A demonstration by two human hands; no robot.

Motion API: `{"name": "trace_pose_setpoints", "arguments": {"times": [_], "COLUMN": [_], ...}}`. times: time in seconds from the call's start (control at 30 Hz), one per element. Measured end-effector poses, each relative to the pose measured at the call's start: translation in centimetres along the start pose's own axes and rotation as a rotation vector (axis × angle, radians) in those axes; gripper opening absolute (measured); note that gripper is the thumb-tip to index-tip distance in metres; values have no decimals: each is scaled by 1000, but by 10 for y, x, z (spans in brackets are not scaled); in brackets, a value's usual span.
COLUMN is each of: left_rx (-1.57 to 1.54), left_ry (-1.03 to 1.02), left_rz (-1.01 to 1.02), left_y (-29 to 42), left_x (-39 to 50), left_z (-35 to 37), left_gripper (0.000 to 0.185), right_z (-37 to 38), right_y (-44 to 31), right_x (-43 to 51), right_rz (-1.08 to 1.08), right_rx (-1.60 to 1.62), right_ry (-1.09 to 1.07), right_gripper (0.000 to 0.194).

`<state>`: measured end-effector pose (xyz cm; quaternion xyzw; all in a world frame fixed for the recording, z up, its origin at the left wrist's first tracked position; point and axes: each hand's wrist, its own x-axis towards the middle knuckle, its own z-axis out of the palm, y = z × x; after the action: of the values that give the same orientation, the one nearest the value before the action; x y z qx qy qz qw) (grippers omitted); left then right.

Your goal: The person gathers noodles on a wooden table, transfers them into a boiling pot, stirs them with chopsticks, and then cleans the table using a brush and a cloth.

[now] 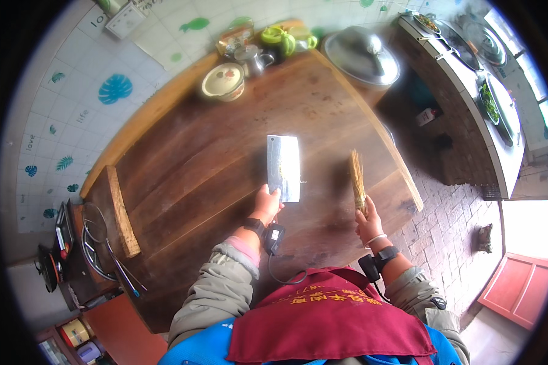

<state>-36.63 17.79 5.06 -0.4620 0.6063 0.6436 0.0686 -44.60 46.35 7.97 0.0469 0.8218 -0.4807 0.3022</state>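
My left hand grips a broad metal cleaver at its lower end, with the shiny blade pointing away from me over the wooden board. Some pale yellowish residue clings to the blade. In my right hand is a small bundled straw brush, bristles pointing away from me, near the board's right side. Cleaver and brush are apart. The cleaver's handle is hidden by my fingers.
Along the back edge stand a lidded enamel bowl, a metal teapot and a green-lidded jar. A big pot lid lies beyond the corner. A wire strainer is at left. On the right counter sits a plate of greens.
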Motion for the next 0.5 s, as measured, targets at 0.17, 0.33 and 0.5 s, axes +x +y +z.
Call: {"name": "trace_pose_setpoints", "arguments": {"times": [0.17, 0.33, 0.5], "left_rx": [-25, -77, -41], "left_ry": [42, 36, 37], "left_rz": [-10, -7, 22], "left_y": [1, 1, 6], "left_x": [3, 4, 7], "left_z": [6, 14, 25], "left_gripper": [41, 45, 32], "right_z": [-6, -9, -9], "right_y": [1, -2, 1], "right_x": [-2, -3, -9], "right_rz": [-17, -21, -60], "right_rx": [21, 36, 53], "right_ry": [7, 8, 33], "right_gripper": [59, 59, 59]}}
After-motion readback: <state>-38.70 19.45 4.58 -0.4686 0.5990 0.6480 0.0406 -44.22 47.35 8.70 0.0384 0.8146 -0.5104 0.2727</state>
